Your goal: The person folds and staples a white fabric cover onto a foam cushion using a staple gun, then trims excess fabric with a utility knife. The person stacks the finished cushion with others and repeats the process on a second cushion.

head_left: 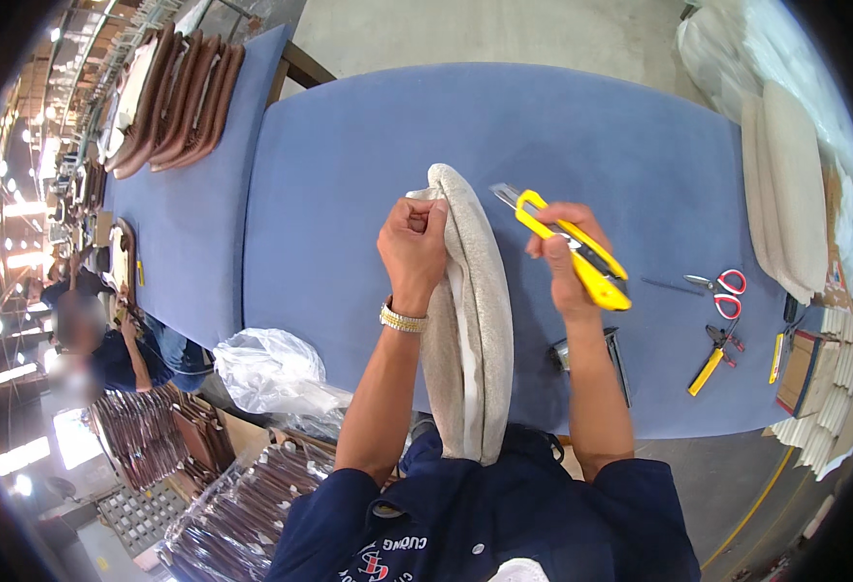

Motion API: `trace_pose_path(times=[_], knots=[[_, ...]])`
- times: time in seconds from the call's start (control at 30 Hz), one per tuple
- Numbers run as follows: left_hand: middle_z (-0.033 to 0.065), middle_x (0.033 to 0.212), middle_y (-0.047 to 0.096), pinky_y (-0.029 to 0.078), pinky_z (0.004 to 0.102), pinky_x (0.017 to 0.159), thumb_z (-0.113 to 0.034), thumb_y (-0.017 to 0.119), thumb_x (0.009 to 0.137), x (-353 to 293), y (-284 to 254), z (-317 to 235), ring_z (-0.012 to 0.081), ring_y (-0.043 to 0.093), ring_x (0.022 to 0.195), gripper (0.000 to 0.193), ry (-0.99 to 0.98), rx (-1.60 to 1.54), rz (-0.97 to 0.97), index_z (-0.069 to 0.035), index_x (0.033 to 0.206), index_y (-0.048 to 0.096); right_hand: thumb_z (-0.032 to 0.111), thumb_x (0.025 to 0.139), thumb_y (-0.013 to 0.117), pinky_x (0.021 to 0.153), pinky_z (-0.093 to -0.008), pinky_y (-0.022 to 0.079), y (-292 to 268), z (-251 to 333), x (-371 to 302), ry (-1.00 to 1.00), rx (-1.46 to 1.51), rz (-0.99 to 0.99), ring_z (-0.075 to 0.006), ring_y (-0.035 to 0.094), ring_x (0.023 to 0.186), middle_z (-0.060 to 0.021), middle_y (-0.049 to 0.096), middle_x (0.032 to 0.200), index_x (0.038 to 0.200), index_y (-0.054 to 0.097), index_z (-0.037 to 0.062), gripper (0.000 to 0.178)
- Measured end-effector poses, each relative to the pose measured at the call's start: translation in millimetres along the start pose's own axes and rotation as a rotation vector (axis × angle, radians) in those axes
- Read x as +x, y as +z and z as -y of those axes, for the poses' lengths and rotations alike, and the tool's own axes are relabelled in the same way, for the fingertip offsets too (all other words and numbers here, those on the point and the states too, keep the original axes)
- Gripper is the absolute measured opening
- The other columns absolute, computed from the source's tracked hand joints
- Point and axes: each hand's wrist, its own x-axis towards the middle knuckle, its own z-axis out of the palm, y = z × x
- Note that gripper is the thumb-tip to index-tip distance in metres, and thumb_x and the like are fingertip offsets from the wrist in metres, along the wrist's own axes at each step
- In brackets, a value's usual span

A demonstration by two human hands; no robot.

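Note:
A long beige fabric cushion [482, 281] stands on its edge against my body, with a pale strip running along its open seam. My left hand [414, 241] is closed on the cushion's edge near its far end, pinching the fabric there. In my right hand [574, 254] is a yellow utility knife [596, 276], its blade out and pointing to the far left. The blade is apart from the cushion, to the right of its far end.
On the blue-covered table [349, 145], red-handled scissors [727, 291], pliers [709, 359] and another yellow cutter [780, 351] lie right. Beige cushions [785, 184] stand at the right edge, brown padded pieces [179, 97] far left. Crumpled plastic [271, 369] and a co-worker [121, 339] are at left.

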Motion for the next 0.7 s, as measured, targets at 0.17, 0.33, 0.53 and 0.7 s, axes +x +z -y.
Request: trace_pose_path(times=[0.17, 0.33, 0.53, 0.7], knots=[[-0.0033, 0.081, 0.065, 0.042, 0.0213, 0.063, -0.017, 0.077, 0.096, 0, 4, 19, 0.0026, 0.052, 0.07, 0.018, -0.115, -0.386, 0.081, -0.001, 0.094, 0.071, 0.016, 0.09, 0.075, 0.076, -0.0297, 0.058, 42, 14, 19, -0.059, -0.343, 0.078, -0.019, 0.074, 0.085, -0.0116, 0.076, 0.102, 0.132, 0.064, 0.0062, 0.044], [-0.0016, 0.086, 0.067, 0.045, 0.0219, 0.068, -0.014, 0.075, 0.097, -4, 11, 26, 0.0036, 0.055, 0.075, 0.013, -0.15, -0.603, 0.064, -0.001, 0.095, 0.07, 0.016, 0.089, 0.074, 0.074, -0.0318, 0.058, 54, 18, 29, -0.15, -0.508, 0.176, -0.0241, 0.074, 0.083, -0.0117, 0.075, 0.103, 0.123, 0.068, 0.0055, 0.035], [0.0001, 0.09, 0.069, 0.047, 0.0224, 0.072, -0.011, 0.073, 0.098, -6, 13, 32, 0.0043, 0.057, 0.078, 0.011, -0.17, -0.642, 0.072, -0.001, 0.095, 0.069, 0.011, 0.089, 0.072, 0.078, -0.0307, 0.058, 58, 23, 30, -0.169, -0.656, 0.255, -0.024, 0.075, 0.087, -0.0125, 0.076, 0.106, 0.124, 0.068, 0.0044, 0.036], [-0.0008, 0.087, 0.068, 0.046, 0.0221, 0.07, -0.011, 0.073, 0.098, -4, 17, 35, 0.0037, 0.056, 0.077, 0.012, -0.157, -0.659, 0.072, -0.002, 0.093, 0.068, 0.013, 0.088, 0.073, 0.075, -0.0351, 0.059, 60, 22, 32, -0.247, -0.708, 0.267, -0.0287, 0.075, 0.086, -0.0137, 0.075, 0.104, 0.122, 0.068, 0.003, 0.036]])
